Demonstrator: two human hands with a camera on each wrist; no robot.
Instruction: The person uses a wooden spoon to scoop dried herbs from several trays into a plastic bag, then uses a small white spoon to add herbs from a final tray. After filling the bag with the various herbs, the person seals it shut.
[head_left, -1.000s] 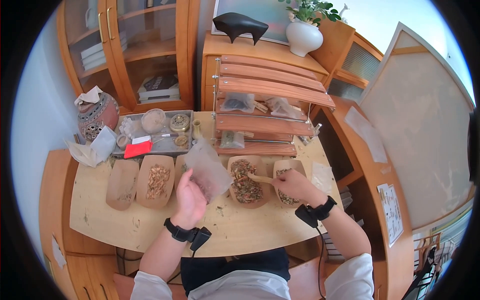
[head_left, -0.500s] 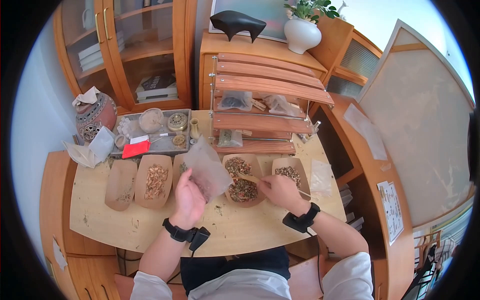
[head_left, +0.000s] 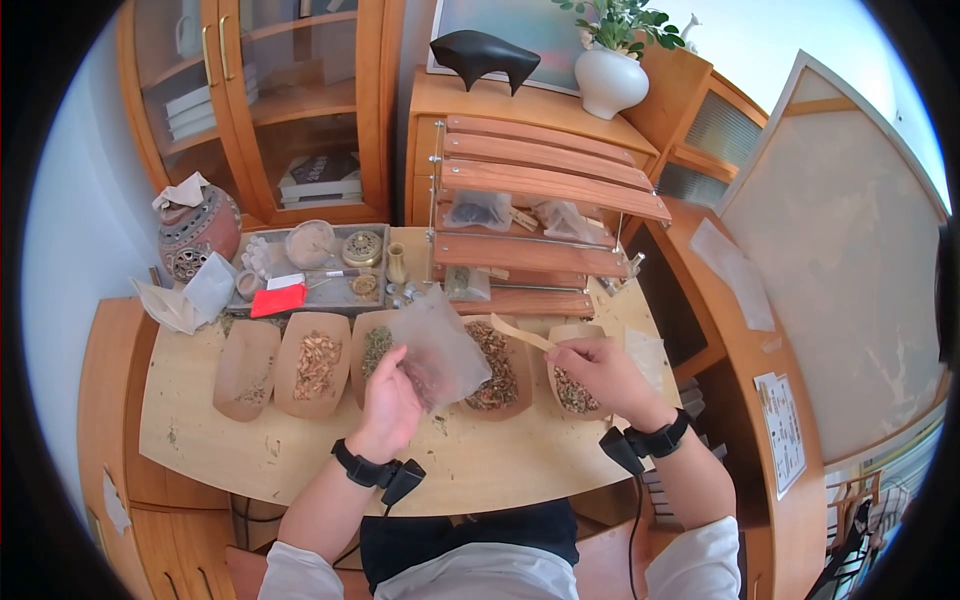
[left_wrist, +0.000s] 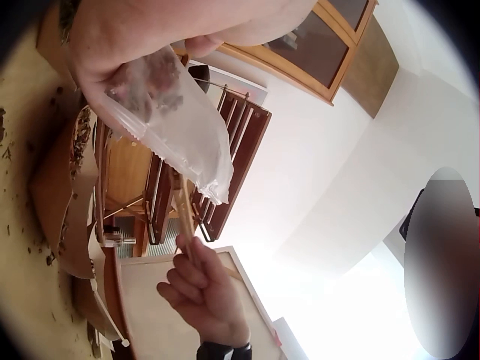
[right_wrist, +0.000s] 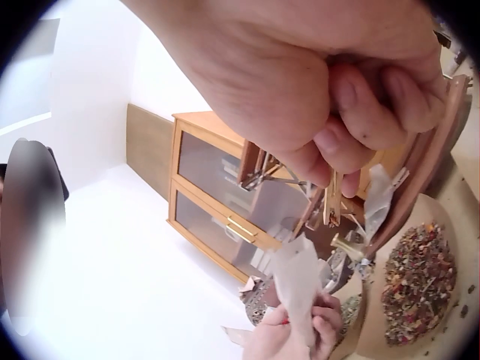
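Note:
My left hand holds a translucent pouch with some dried bits at its bottom, above the trays. My right hand pinches a slim wooden scoop by its handle, its tip raised near the pouch's right side. In the right wrist view a few bits sit at the scoop's end. Partly behind the pouch stands a paper tray of mixed dried herbs. Under the right hand is another tray of dried mix, with a light stick leaning out of it in the left wrist view.
Leftward stand trays of green herbs, orange-brown chips and scant crumbs. Behind them are a grey tray of small incense tools and a slatted wooden rack holding small pouches. A flat clear bag lies at right.
The scoop first dipped into the mixed herbs, then rose out of the tray, its tip now up beside the pouch. The pouch has shifted slightly right in the head view.

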